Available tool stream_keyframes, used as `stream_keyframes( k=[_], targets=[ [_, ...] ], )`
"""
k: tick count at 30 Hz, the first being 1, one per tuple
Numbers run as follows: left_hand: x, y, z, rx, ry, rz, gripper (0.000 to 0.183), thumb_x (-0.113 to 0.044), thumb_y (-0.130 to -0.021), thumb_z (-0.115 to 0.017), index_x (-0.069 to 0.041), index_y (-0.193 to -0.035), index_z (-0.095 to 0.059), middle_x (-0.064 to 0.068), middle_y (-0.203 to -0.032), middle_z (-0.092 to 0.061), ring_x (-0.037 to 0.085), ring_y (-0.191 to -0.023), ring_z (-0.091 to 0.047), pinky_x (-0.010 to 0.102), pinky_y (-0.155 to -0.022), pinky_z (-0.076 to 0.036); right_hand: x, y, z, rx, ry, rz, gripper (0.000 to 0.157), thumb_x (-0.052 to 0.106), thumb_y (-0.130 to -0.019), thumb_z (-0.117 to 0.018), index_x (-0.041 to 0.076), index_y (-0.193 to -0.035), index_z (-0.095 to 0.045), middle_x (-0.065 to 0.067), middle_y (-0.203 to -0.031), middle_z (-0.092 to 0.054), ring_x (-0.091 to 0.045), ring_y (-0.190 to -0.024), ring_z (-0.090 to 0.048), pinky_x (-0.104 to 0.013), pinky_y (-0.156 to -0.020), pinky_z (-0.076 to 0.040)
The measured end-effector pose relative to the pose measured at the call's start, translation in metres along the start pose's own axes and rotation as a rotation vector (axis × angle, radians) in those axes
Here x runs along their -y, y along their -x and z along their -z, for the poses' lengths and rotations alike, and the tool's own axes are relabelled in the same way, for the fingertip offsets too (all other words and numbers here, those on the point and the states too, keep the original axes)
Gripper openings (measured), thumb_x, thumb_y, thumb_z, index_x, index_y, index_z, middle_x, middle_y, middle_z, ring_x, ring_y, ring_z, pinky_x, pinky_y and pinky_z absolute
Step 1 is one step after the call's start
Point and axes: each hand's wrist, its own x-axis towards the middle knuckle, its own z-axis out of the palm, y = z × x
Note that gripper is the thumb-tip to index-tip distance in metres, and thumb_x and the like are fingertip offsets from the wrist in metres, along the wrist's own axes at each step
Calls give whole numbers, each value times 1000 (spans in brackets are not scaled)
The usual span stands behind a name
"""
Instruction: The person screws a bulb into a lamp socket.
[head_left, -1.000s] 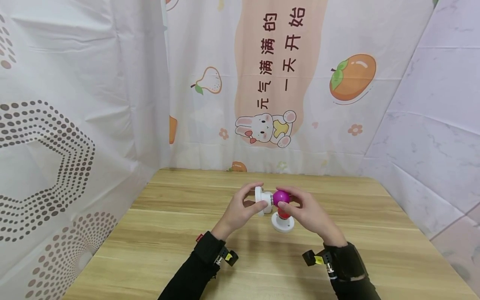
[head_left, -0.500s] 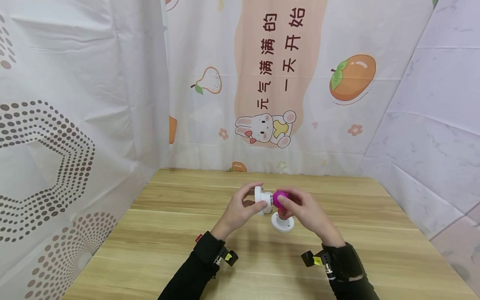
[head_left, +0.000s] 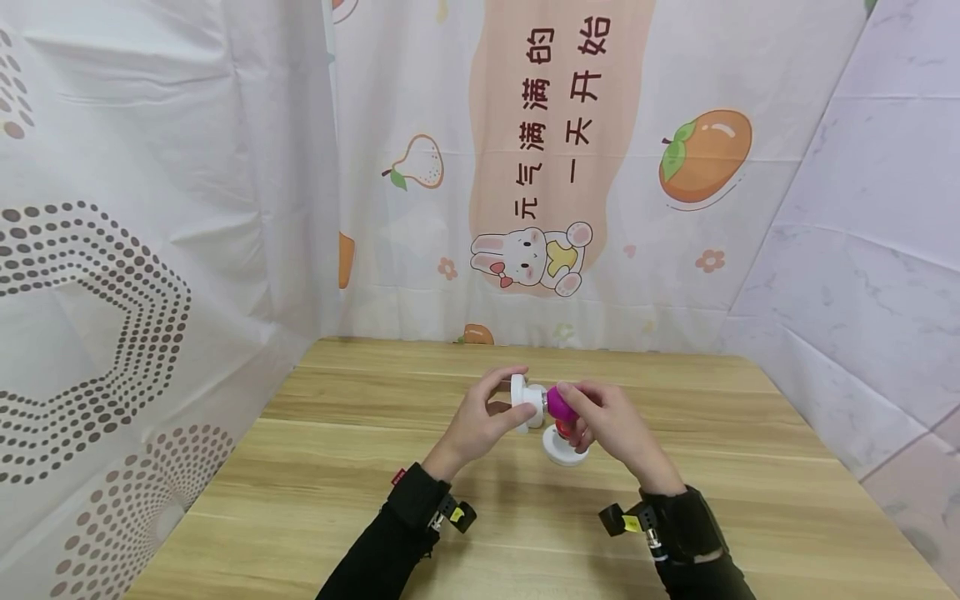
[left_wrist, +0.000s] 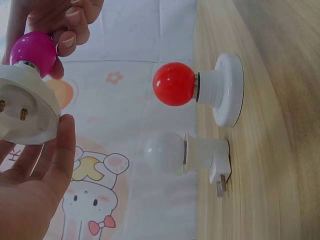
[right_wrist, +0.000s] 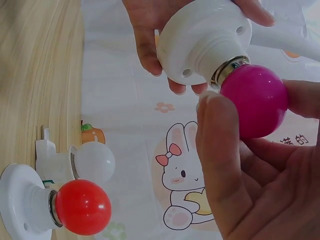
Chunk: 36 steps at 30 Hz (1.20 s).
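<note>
My left hand (head_left: 480, 421) holds a white round lamp holder (right_wrist: 205, 45) by its base, above the table and turned sideways. A magenta light bulb (right_wrist: 260, 102) sits at the holder's mouth, with part of its metal cap showing. Around that bulb curl the thumb and fingers of my right hand (head_left: 618, 429). Below them, a red bulb (left_wrist: 172, 84) is fitted in a second white lamp holder (left_wrist: 230, 90) standing on the table. Next to it stands a white bulb (left_wrist: 165, 151) in a small plug-in socket (left_wrist: 207, 155), mostly hidden in the head view.
The wood-grain table (head_left: 337, 517) reaches back to a printed curtain (head_left: 420, 233). More cloth hangs at the left (head_left: 247, 167) and at the right (head_left: 862, 250). Each wrist wears a black strap with a small camera (head_left: 613, 520).
My right thumb has moved from the near lower side of the magenta bulb up over its top as the hand turns. My left hand and the lamp holder stay nearly still.
</note>
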Motion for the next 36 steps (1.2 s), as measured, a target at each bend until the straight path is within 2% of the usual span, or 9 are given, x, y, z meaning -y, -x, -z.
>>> stream_keyframes(
  k=[2, 5, 9, 12, 16, 20, 25, 36],
  targets=[
    [0, 0, 0, 1, -1, -2, 61, -38, -96, -71, -7, -145, -51, 11, -131, -56, 25, -117, -58, 36, -90, -57, 1, 0, -1, -17, 16, -8, 48, 44, -103, -57, -3, -109, -67, -17, -81, -67, -28, -64, -64, -39, -61, -60],
    [1, -1, 0, 1, 3, -4, 62, -39, -96, -71, -7, -145, -51, 12, -132, -55, 32, -119, -57, 36, -91, -57, 2, 0, -2, -44, 34, 12, 48, 43, -103, -58, -2, -118, -68, -17, -92, -70, -28, -73, -68, -38, -68, -60],
    [0, -1, 0, 2, 9, 4, 63, -40, -96, -71, -7, -146, -51, 11, -133, -55, 34, -120, -56, 35, -91, -57, 3, 1, -4, -87, 70, 103, 45, 36, -103, -62, 1, -131, -64, -15, -111, -70, -26, -93, -69, -33, -77, -59],
    [-1, -1, 1, -2, 16, 14, 62, -39, -96, -71, -7, -146, -51, 12, -133, -55, 31, -119, -57, 35, -91, -57, 2, 2, -4, -99, 90, 185, 40, 29, -102, -65, 3, -133, -64, -14, -118, -69, -27, -104, -67, -31, -83, -58],
    [-2, -2, 2, -19, 27, 24, 61, -36, -97, -71, -6, -146, -51, 13, -132, -55, 26, -117, -58, 35, -90, -57, 2, 3, -3, -65, 88, 270, 40, 19, -98, -70, 4, -135, -62, -15, -127, -66, -33, -113, -65, -34, -88, -58],
    [-1, -2, 5, -36, 26, 37, 60, -34, -96, -72, -6, -145, -52, 12, -132, -55, 22, -116, -58, 34, -90, -57, 1, 3, -2, 8, 58, 327, 47, 3, -93, -73, 4, -138, -58, -17, -135, -60, -37, -119, -62, -35, -91, -57],
    [0, -2, 6, -36, 20, 35, 60, -35, -96, -72, -7, -145, -52, 12, -133, -55, 22, -117, -58, 34, -90, -57, -1, 2, 0, 72, 28, 347, 50, -11, -91, -68, 4, -138, -57, -18, -136, -58, -39, -122, -59, -35, -93, -56],
    [1, -2, 6, -29, 13, 28, 60, -33, -97, -71, -5, -145, -51, 14, -131, -55, 21, -113, -59, 34, -88, -58, -1, 4, 3, 71, 52, 344, 48, -7, -92, -69, 4, -138, -59, -16, -134, -60, -36, -120, -60, -37, -94, -55]
  ],
)
